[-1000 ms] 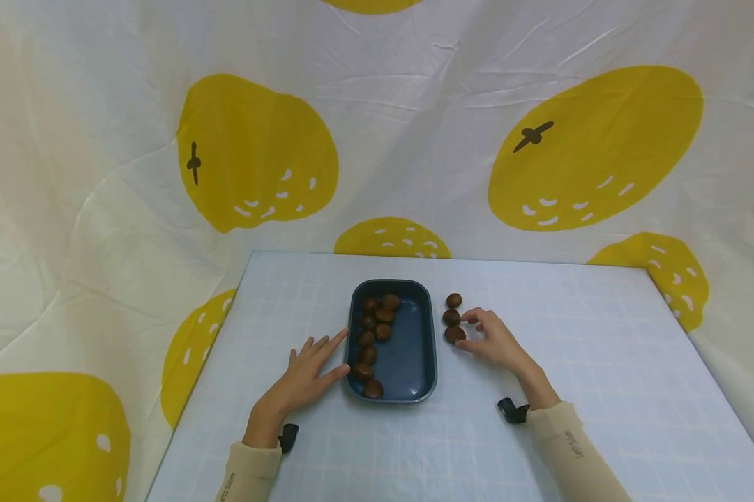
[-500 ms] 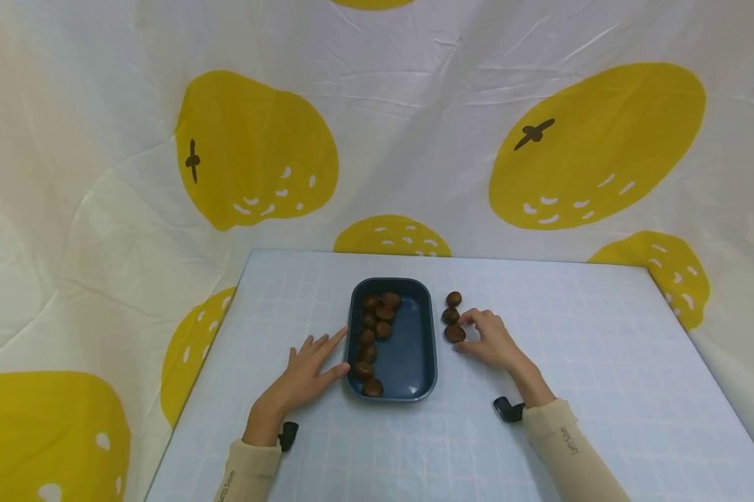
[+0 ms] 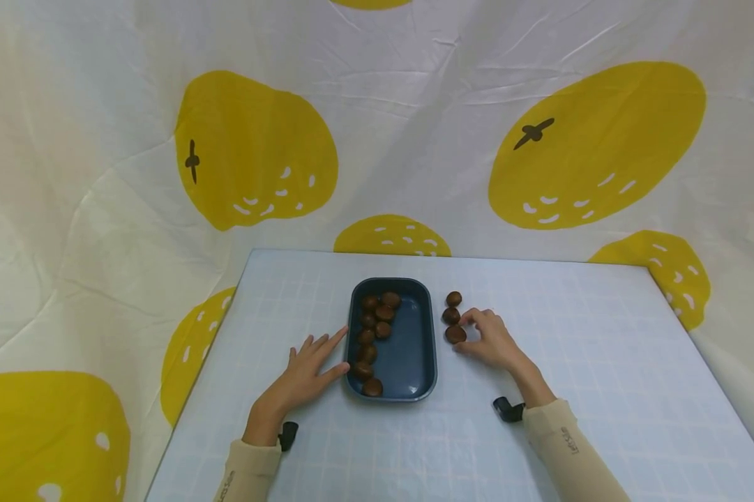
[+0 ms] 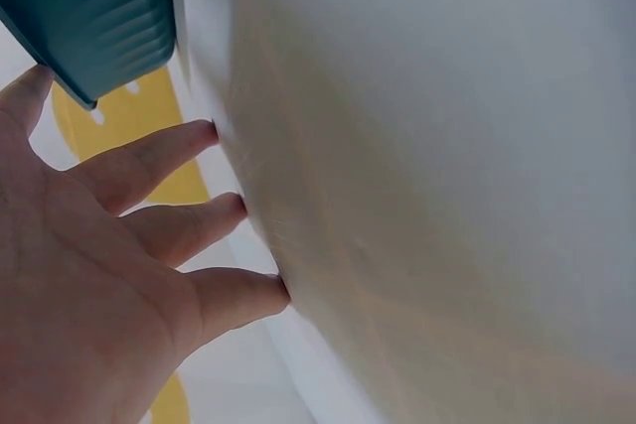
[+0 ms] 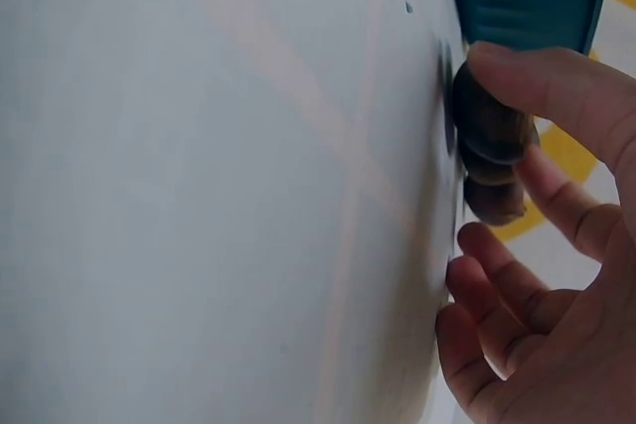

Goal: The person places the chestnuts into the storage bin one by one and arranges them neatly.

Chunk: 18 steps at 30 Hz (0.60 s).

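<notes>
A dark blue tray (image 3: 406,399) sits mid-table, with several brown chestnuts (image 3: 367,354) along its left side and toward its far end. My left hand (image 3: 304,376) lies spread beside it; the thumb and a finger touch the tray's left edge, and other fingertips rest on the table in the left wrist view. Right of the tray, three chestnuts stand in a short row. At the nearest chestnut (image 3: 455,335), my right hand (image 3: 491,341) pinches with thumb and index finger. The right wrist view shows this chestnut (image 5: 489,124) between them, the other fingers curled toward the table.
Pale checked cloth covers the table (image 3: 590,335). Behind it hangs a white curtain (image 3: 408,160) with yellow fruit prints. Beyond the pinched chestnut stand the middle chestnut (image 3: 450,316) and the far chestnut (image 3: 454,298), close to the tray's right wall.
My right index finger has come in toward the nearest chestnut, and the right wrist has shifted slightly left. My left hand and the tray have stayed in place.
</notes>
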Tool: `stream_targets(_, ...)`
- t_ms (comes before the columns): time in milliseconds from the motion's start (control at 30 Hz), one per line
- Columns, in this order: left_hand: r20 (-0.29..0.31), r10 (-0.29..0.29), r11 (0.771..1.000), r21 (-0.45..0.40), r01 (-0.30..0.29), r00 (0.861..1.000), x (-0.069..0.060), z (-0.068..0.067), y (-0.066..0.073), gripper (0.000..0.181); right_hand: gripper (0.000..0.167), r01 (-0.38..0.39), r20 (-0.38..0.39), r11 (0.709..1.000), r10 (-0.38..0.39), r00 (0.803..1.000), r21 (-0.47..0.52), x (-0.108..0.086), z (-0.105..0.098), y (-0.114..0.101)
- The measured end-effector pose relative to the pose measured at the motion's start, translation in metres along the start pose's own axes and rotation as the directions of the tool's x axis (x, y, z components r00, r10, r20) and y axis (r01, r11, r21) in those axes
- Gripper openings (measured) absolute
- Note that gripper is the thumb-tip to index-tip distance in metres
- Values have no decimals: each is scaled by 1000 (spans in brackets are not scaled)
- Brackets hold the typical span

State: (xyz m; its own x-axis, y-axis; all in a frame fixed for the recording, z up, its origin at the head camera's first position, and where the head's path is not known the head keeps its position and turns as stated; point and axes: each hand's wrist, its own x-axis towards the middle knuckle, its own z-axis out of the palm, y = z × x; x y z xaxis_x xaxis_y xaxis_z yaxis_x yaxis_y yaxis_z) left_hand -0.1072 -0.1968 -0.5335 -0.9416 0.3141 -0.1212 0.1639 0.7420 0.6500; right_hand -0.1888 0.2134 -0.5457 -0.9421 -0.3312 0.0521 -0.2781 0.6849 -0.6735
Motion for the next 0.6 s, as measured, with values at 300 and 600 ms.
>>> stream_targets(300, -7, 9, 1000, 1, -9, 1000, 0, 0, 0, 71, 45, -18, -5, 997, 18, 1000, 70, -1, -5, -9)
stream_targets(600, -10, 1, 1000, 3, -1, 1000, 0, 1, 0, 71, 45, 30, -3, 985, -30, 1000, 167, 0, -22, -33)
